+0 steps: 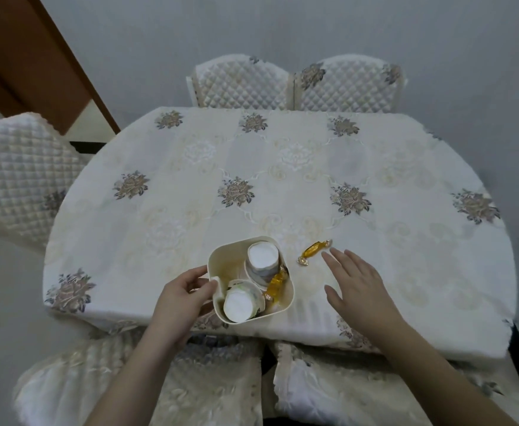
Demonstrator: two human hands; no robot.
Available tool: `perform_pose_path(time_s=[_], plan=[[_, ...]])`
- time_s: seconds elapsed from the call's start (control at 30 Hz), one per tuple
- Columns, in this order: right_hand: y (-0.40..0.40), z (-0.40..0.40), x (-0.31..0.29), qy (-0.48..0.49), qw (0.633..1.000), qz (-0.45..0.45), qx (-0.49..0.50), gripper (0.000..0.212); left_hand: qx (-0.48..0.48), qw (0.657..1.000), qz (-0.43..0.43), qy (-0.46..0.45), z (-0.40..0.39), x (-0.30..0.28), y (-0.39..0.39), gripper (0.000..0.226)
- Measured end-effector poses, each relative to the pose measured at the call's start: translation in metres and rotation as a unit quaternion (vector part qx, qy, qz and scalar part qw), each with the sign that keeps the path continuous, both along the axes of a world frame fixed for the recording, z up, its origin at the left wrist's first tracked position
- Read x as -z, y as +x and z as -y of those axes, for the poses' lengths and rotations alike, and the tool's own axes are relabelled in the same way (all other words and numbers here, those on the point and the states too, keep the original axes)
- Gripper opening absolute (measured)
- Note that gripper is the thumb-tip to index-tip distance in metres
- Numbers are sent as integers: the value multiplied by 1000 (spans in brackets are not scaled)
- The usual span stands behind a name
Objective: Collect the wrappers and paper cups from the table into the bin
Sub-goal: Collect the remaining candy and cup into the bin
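Table (282, 179), centre of the frame: covered by a cream cloth with a floral pattern, its near edge running across the lower third. Quilted chairs (242, 84) stand at the upper centre, at the left edge and along the bottom of the frame.

Bin (289, 295), lower centre, on the table near its front edge: a small cream container with rounded corners. Inside lie two paper cups, one toward the upper right (262, 259) and one toward the lower left (240, 304), both tilted with a white face upward; a gold wrapper (275, 285) lies between them against the right wall.

Left hand (184, 298), lower left of centre: fingers and thumb curled round the bin's left rim, gripping it.

Right hand (356, 282), lower right of centre: fingers straight and spread, holding nothing, fingertips pointing toward the upper left.

Second gold wrapper (313, 250), on the cloth just right of the bin: near the right fingertips but apart from them.
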State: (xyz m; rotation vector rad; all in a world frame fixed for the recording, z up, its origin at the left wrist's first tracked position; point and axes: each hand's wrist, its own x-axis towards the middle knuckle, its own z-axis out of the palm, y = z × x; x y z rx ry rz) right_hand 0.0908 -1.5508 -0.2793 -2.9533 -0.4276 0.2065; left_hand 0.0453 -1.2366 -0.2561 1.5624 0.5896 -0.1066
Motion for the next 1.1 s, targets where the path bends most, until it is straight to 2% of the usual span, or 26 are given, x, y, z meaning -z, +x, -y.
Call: perform_pose_path(time_s=[0.33, 0.5, 0.63, 0.83, 0.97, 1.1], plan=[[77, -9, 52, -15, 998, 0, -53, 62, -46, 999, -15, -12, 21, 10, 24, 30], [104, -21, 84, -35, 997, -38, -50, 60, -55, 998, -8, -14, 26, 4, 31, 27], [107, -19, 104, -69, 997, -16, -32, 39, -65, 998, -5, -18, 27, 1, 32, 27], [102, -8, 117, -50, 998, 1, -26, 22, -73, 997, -19, -2, 22, 6, 24, 30], [104, -3, 114, -36, 999, -28, -9, 22, -79, 996, -31, -7, 19, 10, 20, 32], [91, 1, 87, 65, 996, -62, 13, 29, -72, 997, -34, -10, 19, 9, 17, 31]])
